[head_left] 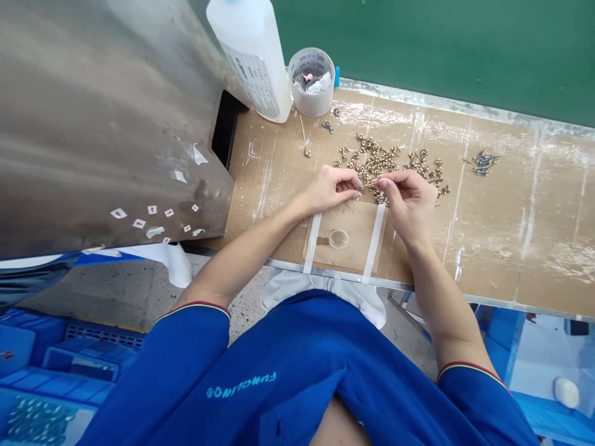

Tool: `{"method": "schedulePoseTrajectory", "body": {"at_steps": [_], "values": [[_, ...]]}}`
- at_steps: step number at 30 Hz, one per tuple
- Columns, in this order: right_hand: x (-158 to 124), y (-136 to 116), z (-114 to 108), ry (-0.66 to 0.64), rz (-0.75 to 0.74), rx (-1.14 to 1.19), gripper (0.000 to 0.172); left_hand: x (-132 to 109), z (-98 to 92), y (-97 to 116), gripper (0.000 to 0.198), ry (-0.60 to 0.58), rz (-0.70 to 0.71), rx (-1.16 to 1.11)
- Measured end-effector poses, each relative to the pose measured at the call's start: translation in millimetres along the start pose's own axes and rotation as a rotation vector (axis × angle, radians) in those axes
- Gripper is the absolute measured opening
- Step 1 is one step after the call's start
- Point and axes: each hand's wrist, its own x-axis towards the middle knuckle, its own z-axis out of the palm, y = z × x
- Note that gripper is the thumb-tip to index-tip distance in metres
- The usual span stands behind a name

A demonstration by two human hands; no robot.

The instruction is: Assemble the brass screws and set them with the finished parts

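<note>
My left hand (332,189) and my right hand (406,197) meet over the cardboard-covered bench (502,210), fingertips pinched together on a thin brass-coloured stick or pin (368,184) held between them. Just behind the hands lies a loose pile of several small brass parts (385,162). Under the hands a cardboard patch is taped down with two white strips, and a small clear round lid (339,238) rests on it.
A white plastic bottle (253,56) and a clear cup (311,82) with scraps stand at the back. A large grey metal machine housing (106,124) fills the left. Small blue parts (484,162) lie to the right. Blue crates (51,365) sit on the floor.
</note>
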Motion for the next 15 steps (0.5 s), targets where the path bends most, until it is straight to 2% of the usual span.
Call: {"method": "schedulePoseTrajectory", "body": {"at_steps": [15], "values": [[0.4,-0.4,-0.4,-0.044,-0.02,-0.042,0.037,0.4,0.3,-0.2,0.008,-0.01,0.026,0.021]]}}
